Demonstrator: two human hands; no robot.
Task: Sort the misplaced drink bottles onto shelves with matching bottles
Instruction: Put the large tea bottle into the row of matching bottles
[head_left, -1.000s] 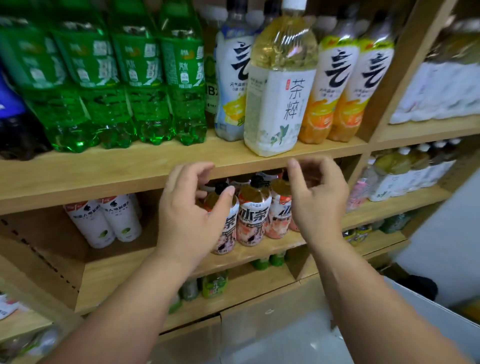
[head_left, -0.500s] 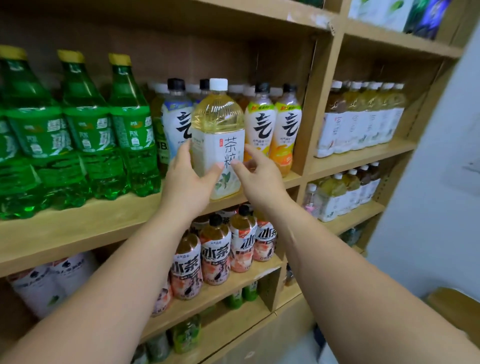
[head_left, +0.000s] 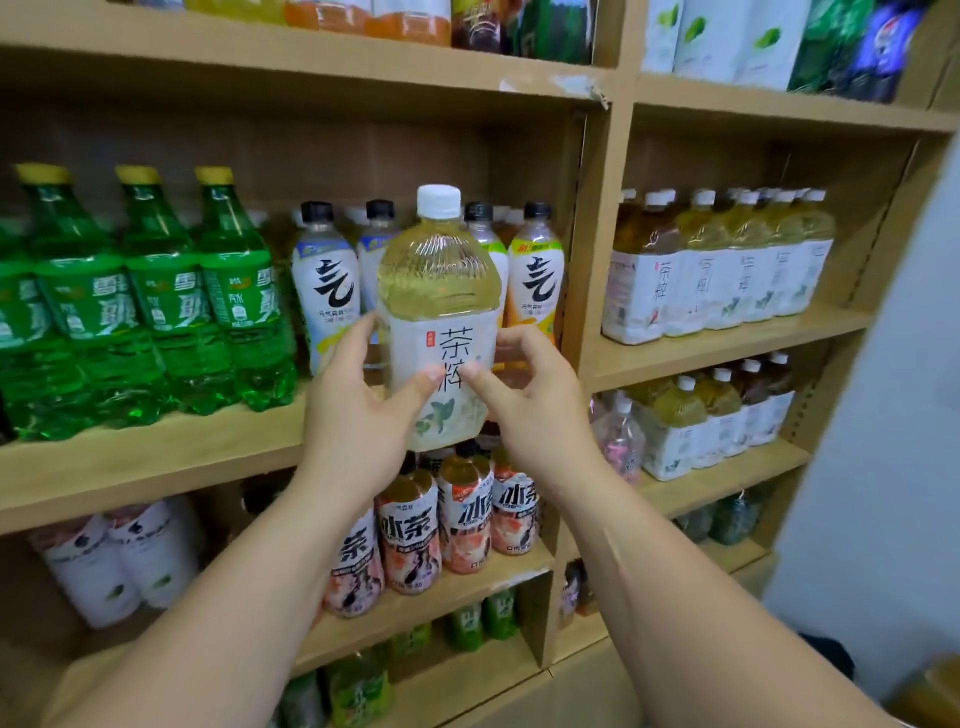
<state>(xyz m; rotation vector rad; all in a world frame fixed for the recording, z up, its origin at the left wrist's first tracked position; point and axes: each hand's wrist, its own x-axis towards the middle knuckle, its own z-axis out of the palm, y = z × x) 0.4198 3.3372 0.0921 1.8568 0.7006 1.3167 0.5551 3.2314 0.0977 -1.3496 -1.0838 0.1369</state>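
At the centre of the frame stands a large clear bottle with a white cap, filled to its shoulder with pale yellow tea and wrapped below in a white label with dark characters. It is upright in front of the middle shelf, its base covering the shelf's front edge (whether it still touches the board cannot be told). Behind it is a row of black-capped bottles with white labels, and to the left of the frame stand tall green soda bottles with yellow caps. In the right-hand compartment, at the same height, is a row of matching tea bottles with the same white labels. On the shelf below centre are smaller iced-tea bottles holding amber drink. The left hand clasps the big bottle's left side, thumb laid across the front of the label and fingers curled round behind. The right hand mirrors it on the right side, its thumb tip nearly meeting the left thumb at the label's middle.
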